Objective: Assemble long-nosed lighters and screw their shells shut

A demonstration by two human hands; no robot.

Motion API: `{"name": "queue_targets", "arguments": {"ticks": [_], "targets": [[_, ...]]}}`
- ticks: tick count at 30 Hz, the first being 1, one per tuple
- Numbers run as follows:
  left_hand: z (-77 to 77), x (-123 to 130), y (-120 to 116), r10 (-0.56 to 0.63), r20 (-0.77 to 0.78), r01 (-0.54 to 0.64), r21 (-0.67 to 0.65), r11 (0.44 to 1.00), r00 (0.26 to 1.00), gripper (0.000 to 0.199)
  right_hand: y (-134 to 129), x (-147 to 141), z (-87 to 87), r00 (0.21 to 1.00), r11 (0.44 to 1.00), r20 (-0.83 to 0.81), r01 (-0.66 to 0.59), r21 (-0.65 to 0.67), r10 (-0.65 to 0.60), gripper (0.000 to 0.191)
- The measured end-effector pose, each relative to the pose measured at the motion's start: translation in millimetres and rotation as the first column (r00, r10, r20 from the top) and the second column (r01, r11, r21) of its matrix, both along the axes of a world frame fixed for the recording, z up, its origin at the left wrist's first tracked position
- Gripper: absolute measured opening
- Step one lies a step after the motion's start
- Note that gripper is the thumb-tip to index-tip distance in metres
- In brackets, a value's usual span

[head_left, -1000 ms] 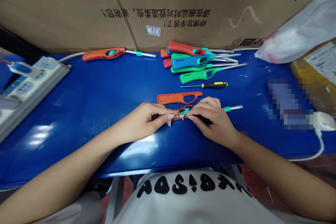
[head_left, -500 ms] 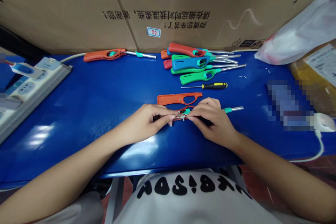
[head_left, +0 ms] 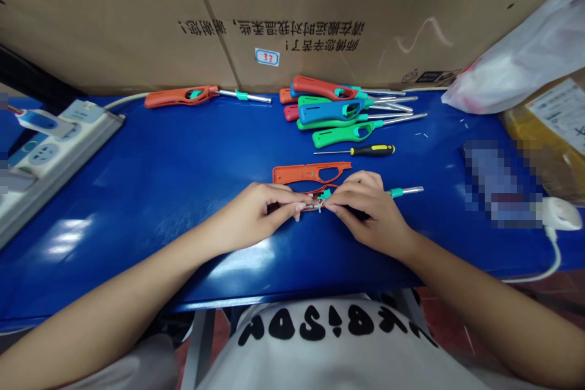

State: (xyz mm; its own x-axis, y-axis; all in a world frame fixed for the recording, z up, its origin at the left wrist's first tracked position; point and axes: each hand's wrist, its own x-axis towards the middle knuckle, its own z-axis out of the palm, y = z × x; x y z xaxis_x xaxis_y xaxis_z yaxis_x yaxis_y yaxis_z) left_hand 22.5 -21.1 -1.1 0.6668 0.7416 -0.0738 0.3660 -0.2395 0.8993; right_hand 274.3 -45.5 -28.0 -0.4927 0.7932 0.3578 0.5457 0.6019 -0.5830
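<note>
- Nearest, a white shirt (head_left: 329,356) with black lettering sits at the edge of the blue table (head_left: 137,164).
- The left hand (head_left: 258,212) reaches in with palm down, its thumb and forefinger pinching the left end of a small metal part (head_left: 312,206).
- The right hand (head_left: 375,210) meets it from the other side, fingertips pressed together on the part's right end, by a pale strand; the exact spot gripped is too small to make out.
- Just beyond these fingertips lies an opened orange utility lighter (head_left: 329,186), with a teal trigger (head_left: 325,194) showing in the gap between the hands. Its long axis runs left to right: handle toward the left hand, metal tube (head_left: 415,189) emerging past the right. The right hand is nearer, covering its middle; the small part lies along about the same line.
- Behind it, a loose orange half-shell (head_left: 289,175) lies nearly parallel, apart from both hands.
- Farther, a black-and-yellow screwdriver (head_left: 372,150) points its tip left.
- Beyond that, green, blue and red utility lighters (head_left: 322,111) lie heaped, tubes to the right.
- Another orange lighter (head_left: 167,98) lies well to the left, by the cardboard box (head_left: 137,36).
</note>
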Motion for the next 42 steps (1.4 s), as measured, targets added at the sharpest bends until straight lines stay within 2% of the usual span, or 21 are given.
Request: {"name": "queue_targets", "arguments": {"ticks": [13,23,42], "targets": [[-3.2,1.6,-1.3,-0.003,-0.002,0.003,-0.02,1.0,1.0,0.029,-0.4,-1.0,1.8,1.0,1.0,-0.001,0.01,-0.02,-0.01,0.012],[-1.6,1.2,1.6,0.074,-0.026,-0.076,-0.117,0.99,0.997,0.03,0.1,-2.8,-2.3,0.994,0.995,-0.059,0.093,0.017,-0.092,0.005],[-6.4,6.2,-2.3,0.073,0.006,-0.073,-0.078,0.994,0.997,0.028,0.9,-1.3,1.0,0.997,0.998,-0.05,0.059,-0.012,-0.06,0.01]]}}
